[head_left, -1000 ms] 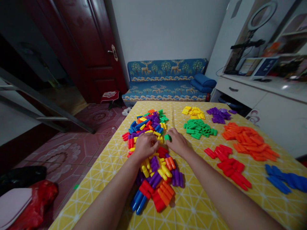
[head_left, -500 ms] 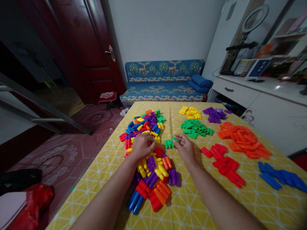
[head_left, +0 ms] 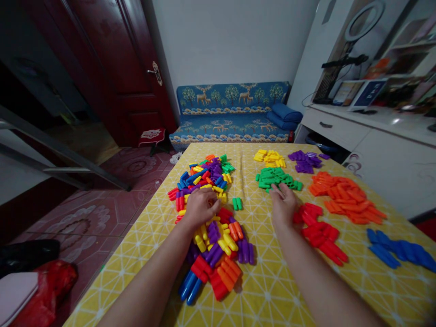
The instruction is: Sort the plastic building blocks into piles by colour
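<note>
A mixed pile of coloured plastic pegs (head_left: 214, 227) lies on the yellow tablecloth (head_left: 265, 290). My left hand (head_left: 200, 206) rests on that pile with its fingers curled; what they hold is hidden. Two loose green pegs (head_left: 237, 203) lie just to its right. My right hand (head_left: 283, 205) lies flat with its fingers stretched toward the near edge of the green peg pile (head_left: 277, 177), beside the red pile (head_left: 320, 229). Sorted piles of yellow (head_left: 270, 158), purple (head_left: 304, 161), orange (head_left: 344, 197) and blue (head_left: 398, 252) pegs lie further off.
A blue patterned sofa (head_left: 231, 113) stands behind the table, with a dark red door (head_left: 136, 68) to its left. White cabinets (head_left: 391, 154) and a ring light (head_left: 363, 20) are on the right. A red bag (head_left: 51, 286) lies on the tiled floor at the left.
My right hand has moved right from the mixed pile to the green pile, leaving two green pegs on the cloth. My left hand stayed on the mixed pile.
</note>
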